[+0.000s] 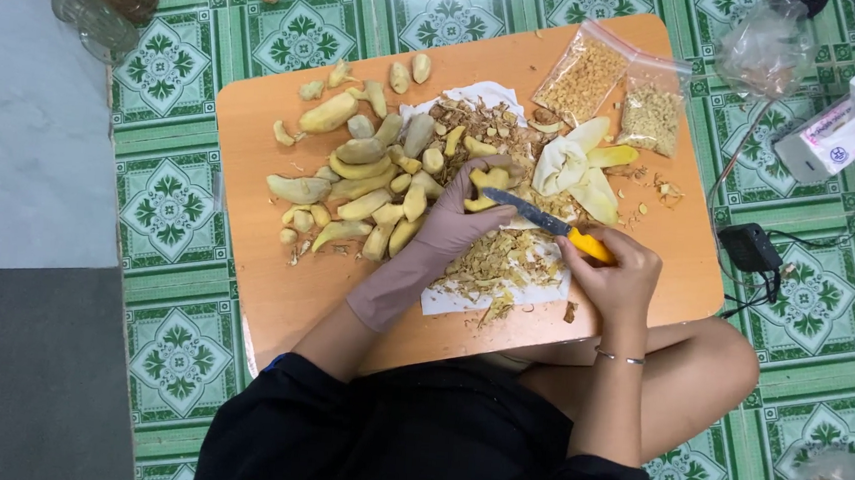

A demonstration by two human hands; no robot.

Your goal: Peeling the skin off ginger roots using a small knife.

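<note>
A low rectangular table of orange-brown laminate with rounded corners (274,289) stands beneath the hands on a floor of glossy green tiles patterned with white leaf medallions (179,203). Well to the left of the hands the tiles give way to a pale grey smooth slab (25,112), and nearer the body on that side to a darker grey matte strip (27,372). Light is soft and even, with faint sheen on the tiles.
</note>
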